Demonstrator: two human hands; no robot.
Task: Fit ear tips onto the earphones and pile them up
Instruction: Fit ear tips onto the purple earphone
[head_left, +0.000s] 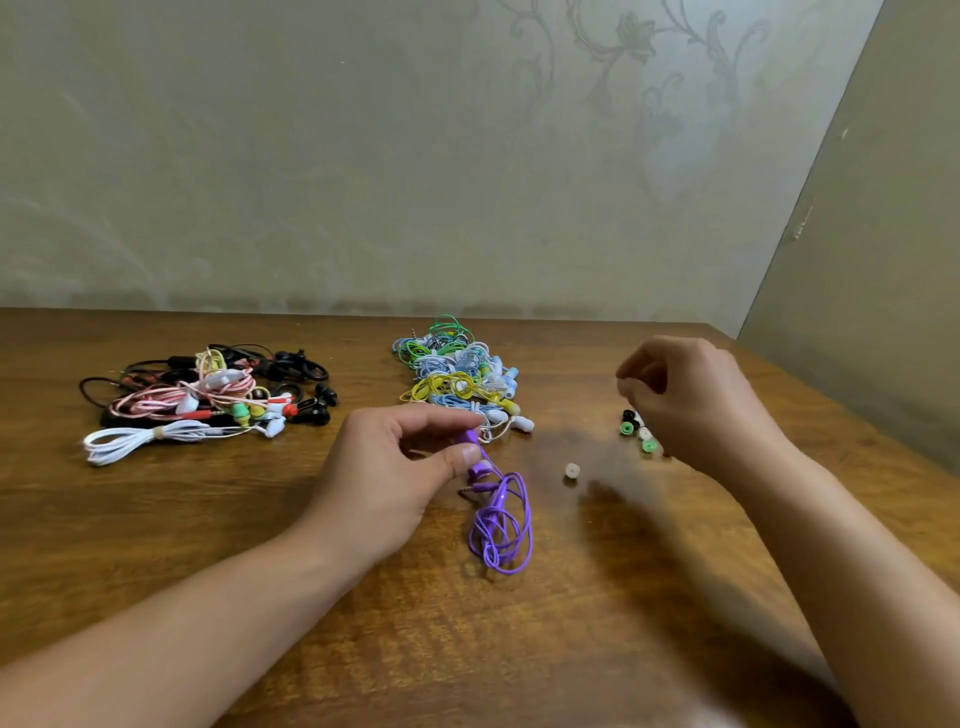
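Wooden table (156, 519) carries two earphone piles (208, 400) beyond the left hand (384, 483), which pinches the purple earphones (501, 525). Right hand (691, 400), fingers curled, hovers over loose ear tips (636, 430); whether it holds one is unclear. One white tip (572, 472) lies between the hands.

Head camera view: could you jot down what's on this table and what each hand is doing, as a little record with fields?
surface: wooden table
left hand: pinches the purple earphones by an earbud; the coiled cable lies on the table
right hand: raised over the loose ear tips, fingers curled; whether it holds a tip cannot be told
lone white ear tip: lies apart, between the hands
far left pile: black, pink, white and red earphones
centre pile: green, blue and yellow earphones
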